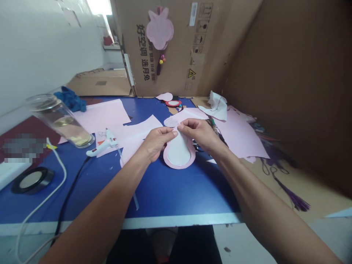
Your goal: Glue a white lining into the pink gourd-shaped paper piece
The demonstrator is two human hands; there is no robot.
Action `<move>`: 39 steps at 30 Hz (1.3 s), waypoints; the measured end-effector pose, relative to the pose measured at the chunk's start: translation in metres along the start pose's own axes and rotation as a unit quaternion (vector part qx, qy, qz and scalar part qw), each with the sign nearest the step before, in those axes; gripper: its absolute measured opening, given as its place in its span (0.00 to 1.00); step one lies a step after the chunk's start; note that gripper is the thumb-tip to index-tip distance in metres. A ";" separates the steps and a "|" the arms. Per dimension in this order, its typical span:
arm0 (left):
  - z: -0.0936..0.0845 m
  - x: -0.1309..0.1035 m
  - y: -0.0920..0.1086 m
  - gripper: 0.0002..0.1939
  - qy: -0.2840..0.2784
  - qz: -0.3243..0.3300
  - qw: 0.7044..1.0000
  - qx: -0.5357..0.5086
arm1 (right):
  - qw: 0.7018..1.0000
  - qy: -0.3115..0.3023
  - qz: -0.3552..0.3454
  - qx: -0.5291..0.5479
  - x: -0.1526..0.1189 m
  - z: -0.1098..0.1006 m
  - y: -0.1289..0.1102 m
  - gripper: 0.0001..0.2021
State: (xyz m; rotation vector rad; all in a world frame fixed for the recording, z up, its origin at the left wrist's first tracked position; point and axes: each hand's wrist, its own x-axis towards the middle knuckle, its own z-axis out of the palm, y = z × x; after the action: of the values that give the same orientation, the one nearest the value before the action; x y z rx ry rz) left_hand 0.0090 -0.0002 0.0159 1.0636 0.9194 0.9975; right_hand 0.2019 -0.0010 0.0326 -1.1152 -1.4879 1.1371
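Being pinched at its narrow top between the thumbs and fingertips of the left hand [157, 142] and the right hand [202, 135], a pink cutout [193, 155] with a smaller white piece [179, 148] on it is held over the middle of the blue table [176, 194]. On the left, a glue gun [110, 140] is seen near a glass cup [64, 123]; on the right, a purple tassel [298, 201] is laid.

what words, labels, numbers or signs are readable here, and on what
"好空调 选月兔": large black print on the upright brown cardboard panel
Yellow triangular flame sign: same panel
Black up-arrows sign, black umbrella sign: same panel
Too blurred to read: smaller black lettering, white rectangular sticker, same panel
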 end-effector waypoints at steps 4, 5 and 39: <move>0.001 0.001 -0.002 0.14 0.031 0.029 0.999 0.017 | 1.000 -0.002 0.013 0.001 0.000 0.003 0.003 0.14; 0.001 0.001 -0.003 0.15 0.035 0.033 0.999 0.015 | 1.000 -0.002 0.016 0.000 0.000 0.004 0.003 0.14; -0.008 0.008 0.005 0.09 0.179 0.102 0.976 -0.064 | 0.993 -0.084 0.088 0.007 -0.002 0.004 0.001 0.19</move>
State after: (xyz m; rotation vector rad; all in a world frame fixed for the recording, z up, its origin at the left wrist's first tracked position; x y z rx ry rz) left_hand 0.0026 0.0110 0.0182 0.8956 1.0331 1.4329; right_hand 0.1981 -0.0036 0.0305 -1.1837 -1.5278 1.3910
